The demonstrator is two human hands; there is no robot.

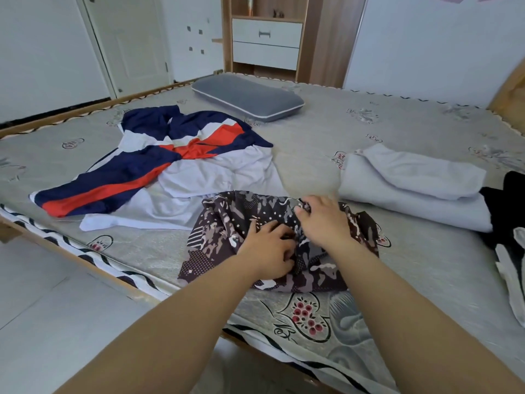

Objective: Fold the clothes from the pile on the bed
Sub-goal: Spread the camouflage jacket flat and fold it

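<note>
Gripping the patterned garment at the bed's near edge, the left hand and right hand bunch its cloth. Beyond-right, a grey garment looks folded; beyond-left, the striped shirt lies unfolded.

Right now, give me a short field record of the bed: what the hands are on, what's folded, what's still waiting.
in work: patterned brown garment, bunched at the near edge
left hand: fingers curled into that garment
right hand: pinching a fold of it
folded: pale grey garment, to the right
waiting: navy, white and red sports top, spread out on the left
far right edge: black and white clothes, partly out of view
other: grey pillow, far side
</note>
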